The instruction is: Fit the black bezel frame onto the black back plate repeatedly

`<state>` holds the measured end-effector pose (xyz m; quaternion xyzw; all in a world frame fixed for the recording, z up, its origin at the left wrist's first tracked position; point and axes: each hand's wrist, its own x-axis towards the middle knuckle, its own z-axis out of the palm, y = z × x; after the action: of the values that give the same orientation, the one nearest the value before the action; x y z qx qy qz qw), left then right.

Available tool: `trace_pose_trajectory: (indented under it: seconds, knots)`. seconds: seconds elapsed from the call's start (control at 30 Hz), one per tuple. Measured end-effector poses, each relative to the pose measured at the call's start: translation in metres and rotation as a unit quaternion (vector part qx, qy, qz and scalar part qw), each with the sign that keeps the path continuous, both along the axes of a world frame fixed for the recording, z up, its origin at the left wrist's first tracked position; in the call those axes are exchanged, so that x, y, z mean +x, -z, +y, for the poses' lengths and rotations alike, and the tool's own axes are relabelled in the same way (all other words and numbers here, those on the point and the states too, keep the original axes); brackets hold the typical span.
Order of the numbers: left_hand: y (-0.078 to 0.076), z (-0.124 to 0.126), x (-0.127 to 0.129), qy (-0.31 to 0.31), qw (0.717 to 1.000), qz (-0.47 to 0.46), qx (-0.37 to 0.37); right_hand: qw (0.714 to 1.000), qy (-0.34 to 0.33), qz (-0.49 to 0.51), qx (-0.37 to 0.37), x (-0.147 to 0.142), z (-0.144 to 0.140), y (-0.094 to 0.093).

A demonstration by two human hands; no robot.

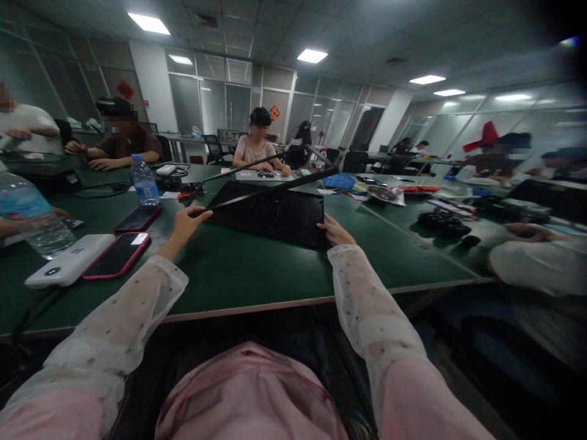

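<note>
My left hand (186, 226) pinches the near left end of a thin black rectangular frame (275, 184). The frame is tilted, its far right corner raised above a flat black panel (284, 223). That panel looks like the back cover or screen of a monitor and lies over the green table. With my right hand (337, 231) I grip the panel's right edge, thumb and fingers at its side. Whether the panel's right side is lifted off the table, I cannot tell.
At left are a phone in a red case (118, 255), a white power bank (71, 260), another phone (138, 218) and water bottles (145, 180). Black cables (443, 225) and a blue basket (339, 181) lie to the right. Several people sit around the green table (257, 272).
</note>
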<state>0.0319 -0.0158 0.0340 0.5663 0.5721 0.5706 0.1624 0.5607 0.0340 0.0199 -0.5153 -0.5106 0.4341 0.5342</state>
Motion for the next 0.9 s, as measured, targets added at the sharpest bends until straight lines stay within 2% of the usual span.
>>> trace_pose_trajectory:
  seconds: [0.03, 0.1, 0.2, 0.27, 0.4, 0.5, 0.67, 0.8, 0.9]
  knots:
    - [-0.001, -0.001, 0.001, -0.005, 1.0, 0.029, 0.0, 1.0, -0.018, -0.002, -0.004, 0.002, -0.002, 0.0]
    - [-0.002, -0.005, 0.003, -0.012, 0.996, 0.088, 0.006, 1.0, -0.005, -0.021, 0.009, 0.007, -0.006, -0.003]
    - [-0.005, -0.012, 0.009, -0.012, 0.987, 0.161, 0.021, 0.992, 0.091, -0.05, 0.073, 0.013, -0.009, -0.014]
    - [-0.006, -0.016, 0.014, -0.01, 0.98, 0.198, 0.024, 0.984, 0.126, -0.038, 0.116, 0.016, -0.011, -0.023]
    - [-0.006, -0.023, 0.022, -0.007, 0.968, 0.25, 0.018, 0.992, 0.064, -0.016, 0.107, 0.015, -0.01, -0.031]
    - [-0.004, -0.024, 0.023, 0.001, 0.96, 0.278, 0.01, 0.991, 0.058, -0.059, 0.105, 0.011, -0.004, -0.024]
    - [0.002, -0.018, 0.02, 0.029, 0.952, 0.305, -0.006, 0.968, 0.109, -0.142, 0.175, 0.009, 0.012, -0.006]
    - [0.009, -0.011, 0.017, 0.064, 0.95, 0.304, -0.021, 0.952, 0.147, -0.221, 0.153, 0.005, 0.008, -0.001]
    - [0.014, -0.008, 0.015, 0.091, 0.947, 0.305, -0.036, 0.947, 0.151, -0.249, 0.133, 0.001, 0.0, -0.001]
